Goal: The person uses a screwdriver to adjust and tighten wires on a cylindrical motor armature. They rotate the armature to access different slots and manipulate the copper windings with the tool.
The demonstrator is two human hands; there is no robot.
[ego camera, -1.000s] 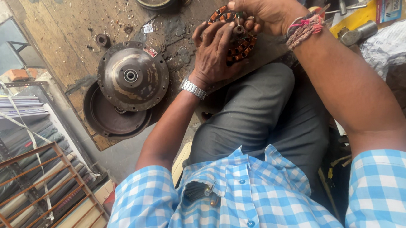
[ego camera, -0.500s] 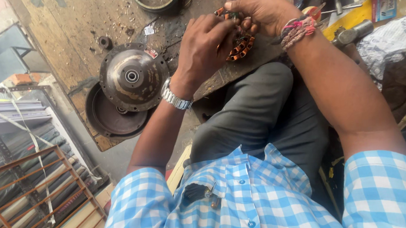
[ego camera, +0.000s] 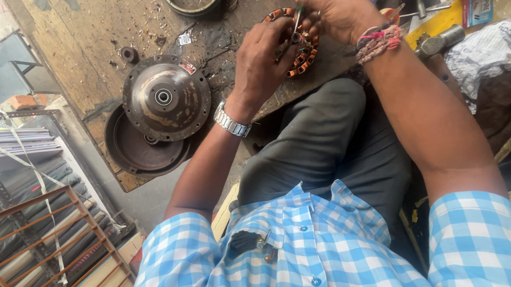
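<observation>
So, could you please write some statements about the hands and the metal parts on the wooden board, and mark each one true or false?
1. The left hand rests on the round copper-wound motor core. True.
2. The right hand holds a thin green-handled tool. True.
3. The domed grey metal motor cover lies on the person's lap. False: it lies on the worn wooden board.
4. The silver metal wristwatch is on the right wrist. False: on the left.
</observation>
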